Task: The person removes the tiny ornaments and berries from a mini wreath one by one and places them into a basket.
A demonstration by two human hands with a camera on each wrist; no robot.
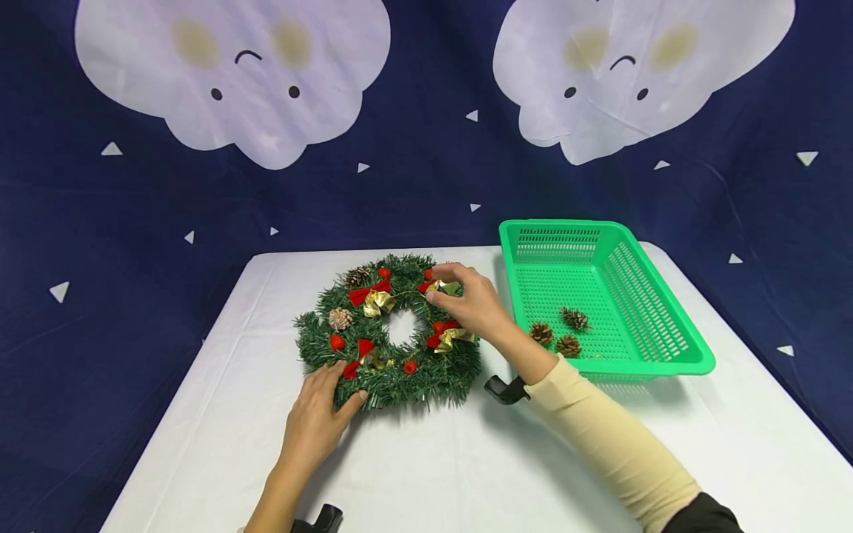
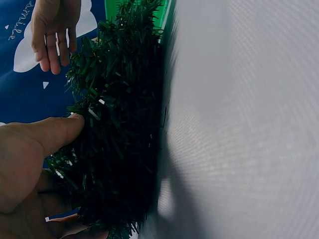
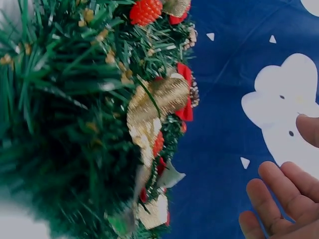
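A green tinsel wreath [image 1: 413,385] lies on the white table, decorated with red-and-gold bows, red berry pieces and pine cones. At its lower left edge my left hand [image 1: 316,414] holds the greenery, fingers over the edge and thumb on the near side. In the left wrist view that thumb [image 2: 62,132] presses the tinsel, while the other fingers are partly hidden by it. Above the wreath's right side hovers my right hand [image 1: 469,296], fingers apart and holding nothing, over a bow [image 1: 443,287]. The right wrist view shows its loosely bent fingers [image 3: 264,199] away from the wreath.
Right of the wreath stands a green plastic basket [image 1: 680,363]. Several pine cones [image 1: 569,346] lie in its near left corner. A dark blue curtain [image 1: 420,185] with clouds and white triangles hangs behind the table [image 1: 426,474].
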